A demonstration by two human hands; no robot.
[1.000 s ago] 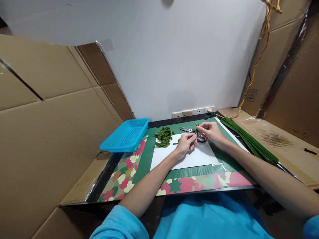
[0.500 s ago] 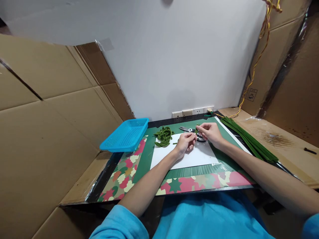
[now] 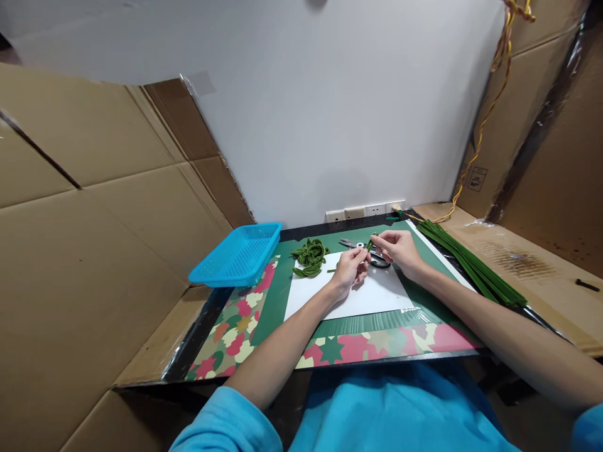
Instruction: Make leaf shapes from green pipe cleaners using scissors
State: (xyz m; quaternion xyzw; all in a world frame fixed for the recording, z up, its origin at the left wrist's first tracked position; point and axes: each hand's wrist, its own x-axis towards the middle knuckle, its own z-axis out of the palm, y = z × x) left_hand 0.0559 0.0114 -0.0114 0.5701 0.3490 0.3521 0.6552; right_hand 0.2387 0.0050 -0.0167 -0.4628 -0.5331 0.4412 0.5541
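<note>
A small green fuzzy piece (image 3: 370, 243) is pinched between both hands over the white sheet (image 3: 367, 295). My left hand (image 3: 351, 270) has its fingertips closed on the lower end, and my right hand (image 3: 397, 249) grips the upper end between thumb and finger. Just behind the hands lie scissors (image 3: 379, 260) with black handles, partly hidden by my fingers. To the left, a pile of curled green fuzzy pieces (image 3: 311, 253) rests at the sheet's edge. A short green bit (image 3: 331, 270) lies near my left hand.
A blue perforated basket (image 3: 235, 257) stands at the table's left edge. Long green fuzzy stems (image 3: 471, 263) lie in a bundle on the right. Cardboard walls (image 3: 94, 207) flank the table, with sockets (image 3: 355, 213) at the back and a twisted yellow cord (image 3: 480, 138) hanging right.
The green piece has tilted from near upright to a slant between my fingers, and more of the scissor handles shows. Both hands have shifted only slightly.
</note>
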